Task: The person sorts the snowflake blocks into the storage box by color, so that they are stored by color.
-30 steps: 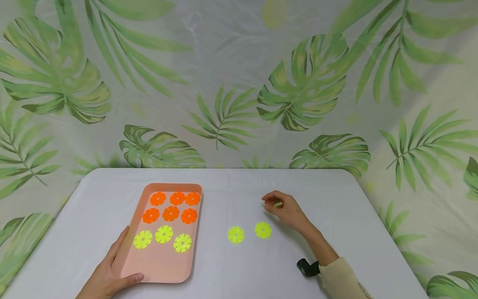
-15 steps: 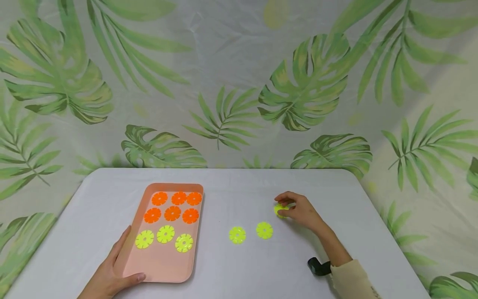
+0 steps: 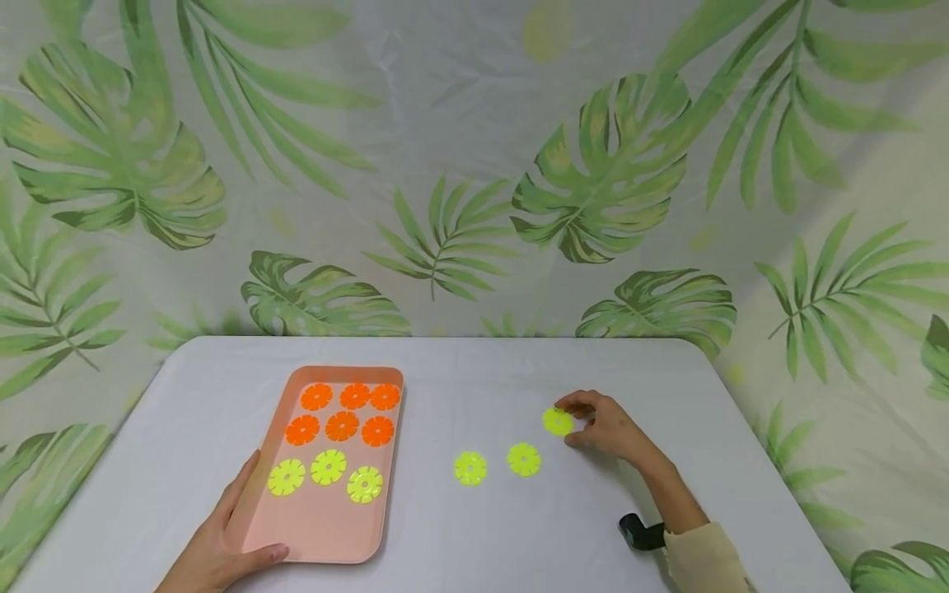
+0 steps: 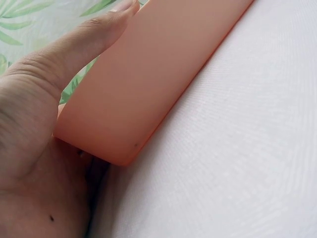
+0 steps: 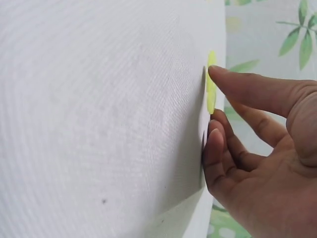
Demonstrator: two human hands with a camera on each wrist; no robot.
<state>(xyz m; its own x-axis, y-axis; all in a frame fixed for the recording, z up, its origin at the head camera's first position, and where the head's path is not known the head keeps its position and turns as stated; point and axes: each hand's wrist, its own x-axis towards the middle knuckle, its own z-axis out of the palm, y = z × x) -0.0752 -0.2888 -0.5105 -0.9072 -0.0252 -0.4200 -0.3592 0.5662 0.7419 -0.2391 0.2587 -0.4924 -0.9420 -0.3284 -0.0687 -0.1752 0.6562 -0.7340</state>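
My left hand [image 3: 215, 539] holds the pink tray [image 3: 319, 527] at its near left corner, the thumb along the near rim and the fingers along the left side. In the left wrist view the tray's outer wall [image 4: 148, 69] fills the middle. Out on the table my right hand [image 3: 610, 427] is at the right side of a yellow-green slotted plastic disc [image 3: 556, 422], which lies flat. Thumb and fingers stand apart around that disc's edge. Seen edge-on in the right wrist view, the disc [image 5: 211, 91] has the thumb tip [image 5: 218, 72] over it.
Inside the tray are several orange discs [image 3: 342, 426] at the far end and three yellow-green discs [image 3: 329, 467] nearer. Two more yellow-green discs, a left one [image 3: 470, 469] and a right one [image 3: 524, 459], lie on the white table [image 3: 460, 535]. A black device [image 3: 641, 533] is at the right wrist.
My right hand has moved right and set the yellow-green disc down to the right of the other two. Its fingers have since drawn back, uncovering most of the disc. The left hand stays put.
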